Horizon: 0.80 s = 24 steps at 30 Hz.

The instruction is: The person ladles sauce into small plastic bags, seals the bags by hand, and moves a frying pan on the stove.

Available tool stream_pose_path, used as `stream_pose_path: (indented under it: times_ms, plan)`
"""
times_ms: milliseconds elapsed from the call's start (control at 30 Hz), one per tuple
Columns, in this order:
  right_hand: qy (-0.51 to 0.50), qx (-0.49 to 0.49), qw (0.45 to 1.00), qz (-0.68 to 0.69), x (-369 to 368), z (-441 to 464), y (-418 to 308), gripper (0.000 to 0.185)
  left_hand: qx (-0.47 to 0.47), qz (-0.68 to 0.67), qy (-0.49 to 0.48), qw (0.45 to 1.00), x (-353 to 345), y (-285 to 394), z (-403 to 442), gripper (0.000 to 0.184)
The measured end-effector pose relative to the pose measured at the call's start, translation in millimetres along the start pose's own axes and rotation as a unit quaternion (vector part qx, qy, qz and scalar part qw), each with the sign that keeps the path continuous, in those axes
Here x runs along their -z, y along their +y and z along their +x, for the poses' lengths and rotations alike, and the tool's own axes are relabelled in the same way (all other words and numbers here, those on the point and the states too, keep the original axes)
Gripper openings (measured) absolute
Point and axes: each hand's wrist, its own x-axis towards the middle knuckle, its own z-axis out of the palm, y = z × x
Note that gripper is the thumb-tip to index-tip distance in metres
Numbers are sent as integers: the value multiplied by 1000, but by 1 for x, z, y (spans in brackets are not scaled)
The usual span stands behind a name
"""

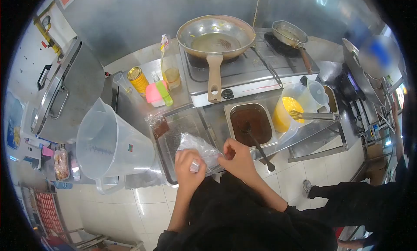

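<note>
**Both hands on a clear bag point(197, 146) at the tray's front right corner**

The left hand point(189, 169) is closed in a loose fist on the bag's near left part, with a small whitish bit showing between the fingers (too small to make out). The right hand point(239, 160) pinches the bag's right edge, its fingers curled narrow. The bag lies over the front right corner of the metal tray point(187, 120). A small brown packet point(160, 127) sits near the tray's back left corner. Right of the tray, near the counter's front edge, stands a square pan of brown sauce point(240, 116) with a ladle point(257, 146) in it. Beyond its right edge is a jug of yellow liquid point(284, 114) (a whisk point(310, 116) leans in it). A big clear jug point(134, 149) stands left of the tray.
</note>
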Motion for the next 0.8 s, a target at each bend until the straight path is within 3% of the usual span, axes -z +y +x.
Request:
stream_pose_path:
  times_ms: [33, 67, 100, 200, 267, 300, 533, 800]
  plan:
    - [2, 0, 1000, 0, -2, -1, 1, 16, 15, -99, -45, 994, 4, 7, 5, 10]
    - [-39, -37, 992, 118, -5, -2, 2, 17, 29, -196, -89, 976, 5, 10, 8, 11]
    - [-77, -73, 967, 233, -8, -4, 3, 21, 26, -199, -91, 975, 4, 6, 8, 11]
    - [-71, -100, 963, 242, -4, -7, -7, 23, -57, -238, -149, 958, -6, 0, 7, 28]
    - [-28, -68, 966, 246, -4, -11, 0, 23, 68, -277, -207, 936, -2, 10, 5, 49]
    - [-45, -69, 963, 257, -1, -14, -1, 23, 73, -279, -215, 933, -5, 12, 4, 70]
    - [-23, -64, 967, 247, 22, -28, -5, 26, 15, -131, -274, 953, -19, 29, 6, 68]
    - [21, -87, 972, 216, 40, -49, 4, 25, -50, -129, -329, 934, -36, 45, 11, 61]
